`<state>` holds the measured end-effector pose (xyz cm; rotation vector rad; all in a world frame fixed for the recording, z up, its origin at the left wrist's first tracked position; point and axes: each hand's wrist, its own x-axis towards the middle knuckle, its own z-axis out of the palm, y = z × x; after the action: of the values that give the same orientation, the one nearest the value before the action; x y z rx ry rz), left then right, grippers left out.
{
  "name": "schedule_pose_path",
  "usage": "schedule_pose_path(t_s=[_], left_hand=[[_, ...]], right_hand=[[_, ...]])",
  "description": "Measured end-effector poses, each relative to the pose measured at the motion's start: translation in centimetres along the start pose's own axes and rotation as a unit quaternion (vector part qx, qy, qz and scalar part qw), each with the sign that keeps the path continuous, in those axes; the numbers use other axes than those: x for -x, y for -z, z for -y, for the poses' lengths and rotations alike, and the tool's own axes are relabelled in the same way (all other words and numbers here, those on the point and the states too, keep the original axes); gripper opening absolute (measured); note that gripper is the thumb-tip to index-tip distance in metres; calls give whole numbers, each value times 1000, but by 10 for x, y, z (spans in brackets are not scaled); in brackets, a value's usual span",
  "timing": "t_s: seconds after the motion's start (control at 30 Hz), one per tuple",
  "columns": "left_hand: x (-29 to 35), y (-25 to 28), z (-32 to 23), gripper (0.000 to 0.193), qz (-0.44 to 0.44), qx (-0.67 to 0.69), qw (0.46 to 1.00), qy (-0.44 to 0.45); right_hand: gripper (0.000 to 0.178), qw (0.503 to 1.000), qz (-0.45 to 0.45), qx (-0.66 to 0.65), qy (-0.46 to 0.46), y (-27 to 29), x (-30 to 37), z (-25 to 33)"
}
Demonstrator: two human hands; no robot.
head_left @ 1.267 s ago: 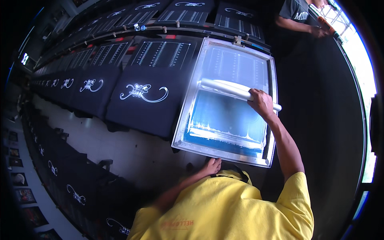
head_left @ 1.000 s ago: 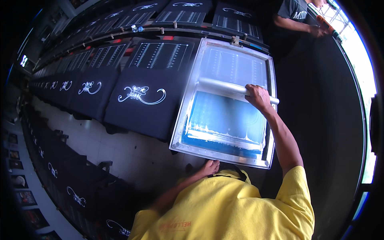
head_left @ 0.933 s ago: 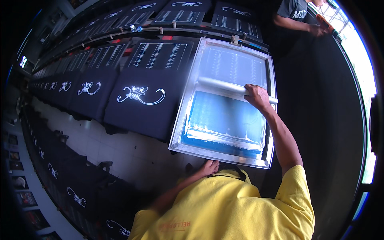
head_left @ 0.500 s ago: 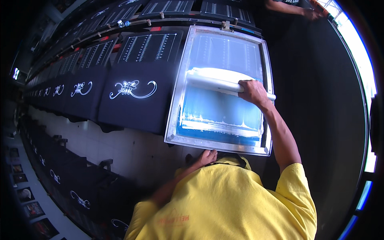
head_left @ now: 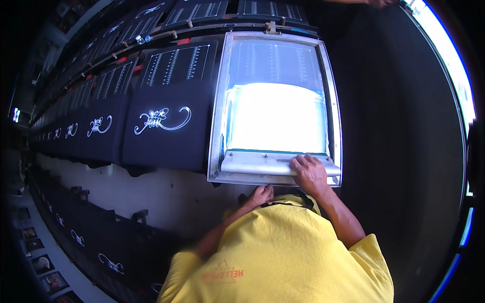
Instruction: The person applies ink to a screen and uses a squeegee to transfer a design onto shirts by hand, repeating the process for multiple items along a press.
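My right hand (head_left: pixel 309 174) is closed round the silver handle of a wide squeegee (head_left: pixel 250 162). The squeegee lies across the near end of a metal-framed printing screen (head_left: pixel 334 116). A broad sheet of bright white ink (head_left: pixel 275 118) covers the mesh beyond it, and the far part of the mesh is bluish and see-through. My left hand (head_left: pixel 261 195) is curled shut just below the screen's near edge; whatever its fingers hold is hidden.
Left of the screen lies a dark cloth (head_left: pixel 164 139) with a white scroll print, in a row of similar ones. Pallets with white ruled marks (head_left: pixel 172 63) run behind. A small bottle (head_left: pixel 139 39) stands on the rail. Another person's arm (head_left: pixel 348 1) shows at top right.
My right hand has pulled the squeegee from mid-screen to the near end, leaving white ink spread over the mesh. My left hand has hardly moved. The other person's arm has mostly left view.
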<state>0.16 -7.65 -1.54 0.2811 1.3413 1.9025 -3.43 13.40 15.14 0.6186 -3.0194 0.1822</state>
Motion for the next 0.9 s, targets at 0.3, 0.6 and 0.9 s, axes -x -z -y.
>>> schedule_pose_path(t_s=[0.3,0.6,0.9], left_hand=[[13,6,-30,15,-56,-70,994,63],[34,44,-14,27,10,-185,981,62],[112,93,-133,29,-336,-259,905,-5]], right_hand=[[42,999,28,-25,5,-38,27,23],[47,992,-2,-119,-39,-30,13,34],[32,903,-269,-82,-324,-67,61,-63]])
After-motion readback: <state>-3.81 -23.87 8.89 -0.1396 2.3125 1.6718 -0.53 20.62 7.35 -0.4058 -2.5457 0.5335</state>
